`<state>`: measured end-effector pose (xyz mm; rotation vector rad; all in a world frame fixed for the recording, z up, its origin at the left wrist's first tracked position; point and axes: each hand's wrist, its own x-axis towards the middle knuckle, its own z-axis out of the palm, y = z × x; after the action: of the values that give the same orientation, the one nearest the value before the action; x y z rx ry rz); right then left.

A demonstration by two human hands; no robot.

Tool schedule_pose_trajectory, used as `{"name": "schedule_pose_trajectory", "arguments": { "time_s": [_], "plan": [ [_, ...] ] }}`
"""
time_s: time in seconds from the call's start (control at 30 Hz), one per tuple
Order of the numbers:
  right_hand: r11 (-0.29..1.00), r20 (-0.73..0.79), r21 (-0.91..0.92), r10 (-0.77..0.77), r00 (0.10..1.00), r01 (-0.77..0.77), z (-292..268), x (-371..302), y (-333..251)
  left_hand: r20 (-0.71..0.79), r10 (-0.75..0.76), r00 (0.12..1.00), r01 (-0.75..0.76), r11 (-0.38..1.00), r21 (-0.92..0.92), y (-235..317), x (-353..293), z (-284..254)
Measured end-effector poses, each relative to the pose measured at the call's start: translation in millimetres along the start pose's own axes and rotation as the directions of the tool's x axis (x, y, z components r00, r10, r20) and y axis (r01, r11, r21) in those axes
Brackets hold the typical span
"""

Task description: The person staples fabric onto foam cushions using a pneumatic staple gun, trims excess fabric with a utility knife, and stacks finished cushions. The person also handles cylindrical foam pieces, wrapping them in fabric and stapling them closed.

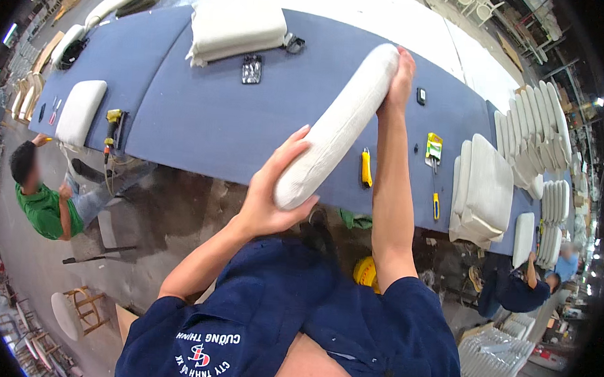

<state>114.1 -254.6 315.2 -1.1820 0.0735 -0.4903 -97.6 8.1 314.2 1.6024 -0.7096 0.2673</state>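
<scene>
A pale upholstered seat cushion [340, 122] is held edge-on above the blue-grey table [216, 121], tilted so that its far end points up and right. My left hand [276, 187] grips its near end, fingers on one side and thumb around the lower tip. At the far end, my right hand [400, 84] is closed along the right side, its fingers partly hidden. A yellow utility knife [366, 168] lies on the table between the cushion and my right forearm. Which face of the cushion is away from me cannot be seen.
Folded pale fabric [239, 29] lies at the back, near a black packet [252, 69]. To the right are a yellow-handled screwdriver [436, 205], a small black box [421, 96] and stacked cushions [485, 182]. A nail gun [113, 130] rests at left, near a green-shirted person [45, 211].
</scene>
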Motion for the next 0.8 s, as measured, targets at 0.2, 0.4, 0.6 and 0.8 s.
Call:
{"name": "schedule_pose_trajectory", "arguments": {
  "time_s": [0.2,0.4,0.6,0.8],
  "plan": [
    [0.687,0.218,-0.682,-0.140,0.966,0.253,-17.0,-103.0,22.0,0.122,-0.161,0.979,0.162,0.987,0.005,-67.2,-52.6,62.1],
    [0.971,0.108,-0.236,0.058,0.993,-0.031,-29.1,-178.3,-2.0,0.326,-0.267,0.907,0.318,0.941,-0.115,-60.4,-41.7,56.8],
    [0.983,0.140,-0.182,0.027,0.990,-0.001,-34.5,-202.9,7.4,0.440,-0.217,0.871,0.292,0.950,-0.111,-62.3,-48.6,46.8],
    [0.987,0.052,-0.012,0.164,0.985,-0.163,-18.4,-210.4,14.0,0.474,-0.051,0.879,0.076,0.997,-0.032,-84.8,-59.0,31.4]
  ]
}}
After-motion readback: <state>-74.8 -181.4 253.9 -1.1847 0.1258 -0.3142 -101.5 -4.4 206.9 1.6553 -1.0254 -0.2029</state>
